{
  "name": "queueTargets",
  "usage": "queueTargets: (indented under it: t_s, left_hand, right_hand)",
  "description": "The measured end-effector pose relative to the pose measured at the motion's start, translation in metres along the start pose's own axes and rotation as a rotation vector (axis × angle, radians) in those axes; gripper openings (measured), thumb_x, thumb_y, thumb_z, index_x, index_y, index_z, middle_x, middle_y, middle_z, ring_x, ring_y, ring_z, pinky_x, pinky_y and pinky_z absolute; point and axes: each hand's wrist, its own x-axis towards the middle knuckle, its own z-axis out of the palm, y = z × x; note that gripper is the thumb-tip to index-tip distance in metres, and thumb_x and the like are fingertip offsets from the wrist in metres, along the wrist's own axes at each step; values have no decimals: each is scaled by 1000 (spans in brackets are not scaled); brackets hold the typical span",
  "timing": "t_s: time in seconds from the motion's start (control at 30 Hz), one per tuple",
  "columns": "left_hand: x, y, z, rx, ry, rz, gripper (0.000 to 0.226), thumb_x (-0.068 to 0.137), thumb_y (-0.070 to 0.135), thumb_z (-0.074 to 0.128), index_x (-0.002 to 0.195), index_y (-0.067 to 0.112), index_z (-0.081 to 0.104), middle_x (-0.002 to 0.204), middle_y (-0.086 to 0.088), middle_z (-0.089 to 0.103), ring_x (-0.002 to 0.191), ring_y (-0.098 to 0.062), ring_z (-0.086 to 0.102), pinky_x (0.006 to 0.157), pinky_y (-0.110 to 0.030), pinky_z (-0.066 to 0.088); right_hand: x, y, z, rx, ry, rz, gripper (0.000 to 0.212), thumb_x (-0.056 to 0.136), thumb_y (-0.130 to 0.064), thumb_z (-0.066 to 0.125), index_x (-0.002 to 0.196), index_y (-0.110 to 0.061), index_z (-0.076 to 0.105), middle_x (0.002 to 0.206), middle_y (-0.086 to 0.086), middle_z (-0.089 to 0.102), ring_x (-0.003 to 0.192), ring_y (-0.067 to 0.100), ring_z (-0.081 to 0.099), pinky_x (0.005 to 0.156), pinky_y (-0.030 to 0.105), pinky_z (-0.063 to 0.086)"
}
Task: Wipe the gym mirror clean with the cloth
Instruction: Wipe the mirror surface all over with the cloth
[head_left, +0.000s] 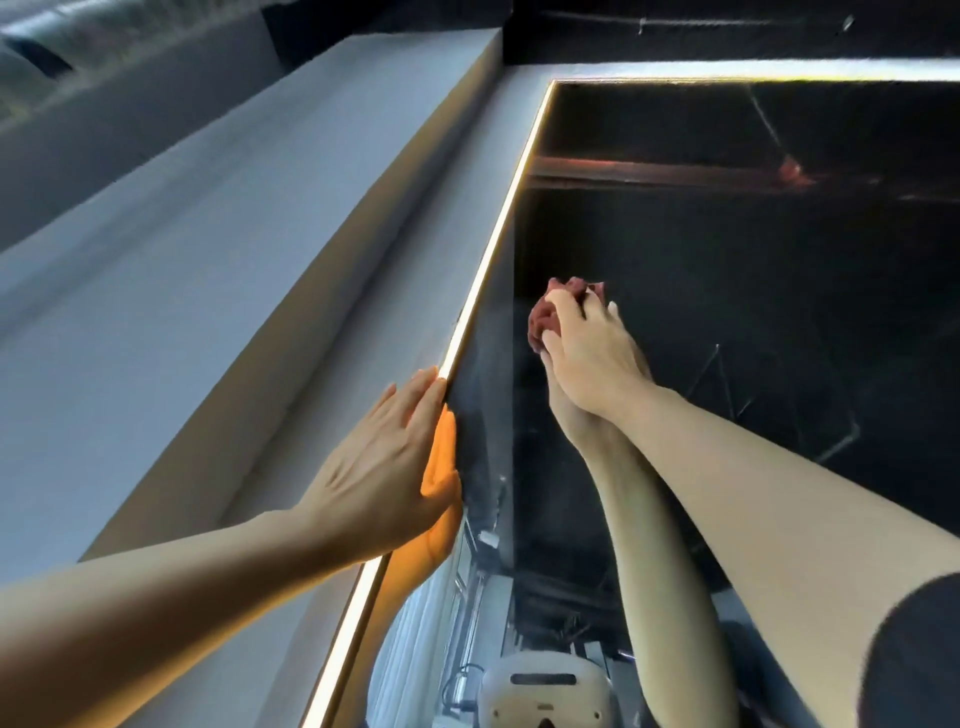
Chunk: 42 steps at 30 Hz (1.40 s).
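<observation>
My right hand (582, 353) grip bunches red cloth (545, 317) against mirror (727, 291) for pressure; left hand (384, 467) spread flat on lit edge (498, 244), bracing reach.

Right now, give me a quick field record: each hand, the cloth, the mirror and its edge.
right hand: right hand grips the cloth, held against the glass
cloth: reddish cloth bunched under the fingers, upper left part of the mirror
left hand: left hand flat, fingers straight, on the mirror's left edge
mirror: mirror dark, reflecting both arms
edge light: lit strip runs along the left and top edges
wall: pale wall to the left
</observation>
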Motion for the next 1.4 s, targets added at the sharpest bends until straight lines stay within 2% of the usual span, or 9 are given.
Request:
queueTargets:
  t_s: [0.1,0.3,0.57,0.77,0.93,1.07,1.23,1.37,1.4]
  left_hand:
    - [-4,9,-2,-36,18,-13,99,93,47,63,159,21,-7,168,2,-5,150,-10,-7,119,-26,2]
    - [-25,26,-5,-149,124,-211,113,81,37,81,159,20,1,167,0,3,153,-23,12,122,-42,26]
    - [-135,63,6,-308,77,-428,96,89,17,71,158,22,5,167,1,7,153,-20,11,123,-37,16]
    - [-142,60,9,-204,-79,-417,98,93,28,67,158,24,-6,167,4,-8,154,-21,1,124,-46,18]
    - [-142,64,11,-262,-37,-479,81,96,20,62,159,17,12,166,-6,12,151,-30,18,120,-55,27]
    - [-141,65,13,-219,-56,-418,77,97,25,61,158,15,16,166,-7,16,151,-32,20,119,-56,27]
    - [-113,84,8,-192,-66,-273,76,97,21,58,159,13,13,167,-7,13,151,-28,17,121,-41,22]
    - [-88,85,-2,-179,-116,-205,68,102,28,47,159,16,12,167,-2,9,153,-24,11,125,-37,11]
    - [-83,86,-4,-184,-114,-191,65,102,31,44,158,15,16,166,-3,14,152,-24,15,123,-36,11]
  right_hand:
    - [14,-39,15,39,-85,-109,44,107,-31,39,149,-22,30,156,16,30,147,39,25,114,51,38]
    - [-28,-54,20,83,-109,-341,40,107,-33,42,145,-23,34,149,12,41,140,35,38,109,49,44]
    - [-192,-51,-6,152,-307,-780,41,99,-34,51,139,-24,43,148,14,47,132,36,50,103,47,48]
    - [-122,-18,-19,43,-167,-159,44,106,-34,38,149,-25,30,160,13,29,148,44,22,115,53,33]
    - [-202,-45,-11,90,-315,-776,42,99,-33,55,139,-25,44,151,15,43,134,42,46,100,54,49]
    - [-158,2,-29,60,-112,-75,42,103,-28,49,142,-20,40,155,18,38,141,50,35,113,59,36]
    - [-208,-12,-13,43,-244,-716,42,98,-31,51,138,-23,44,151,19,43,135,43,47,109,57,43]
    - [-162,41,-28,-5,46,117,40,100,-30,48,138,-20,38,148,22,44,133,50,44,104,59,45]
    - [-164,36,-26,-6,96,158,40,100,-27,49,138,-16,41,146,25,46,132,51,45,105,61,45]
